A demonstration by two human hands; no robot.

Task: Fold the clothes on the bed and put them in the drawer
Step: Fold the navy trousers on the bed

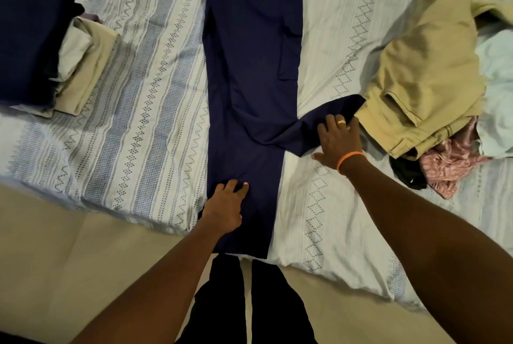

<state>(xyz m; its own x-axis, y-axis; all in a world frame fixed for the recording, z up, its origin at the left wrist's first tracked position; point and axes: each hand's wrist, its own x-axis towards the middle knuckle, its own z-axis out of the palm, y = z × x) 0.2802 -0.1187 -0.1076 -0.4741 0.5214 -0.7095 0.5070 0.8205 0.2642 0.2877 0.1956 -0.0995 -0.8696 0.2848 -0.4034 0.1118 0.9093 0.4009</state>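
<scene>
Dark navy trousers (249, 71) lie stretched lengthwise down the middle of the bed (138, 121), one end hanging over the near edge. A flap of the same navy cloth sticks out to the right. My right hand (337, 139) lies on that flap with fingers spread, a ring on one finger and an orange band at the wrist. My left hand (226, 206) presses on the trousers near the bed's front edge, fingers slightly bent on the cloth. No drawer is in view.
A folded stack (47, 46) of navy and beige clothes sits at the left of the bed. At the right lies an unfolded heap: beige trousers (424, 71), a pink patterned garment (455, 160), a pale mint piece (497, 88), something black (408, 174). My dark-clad legs stand at the bed's edge.
</scene>
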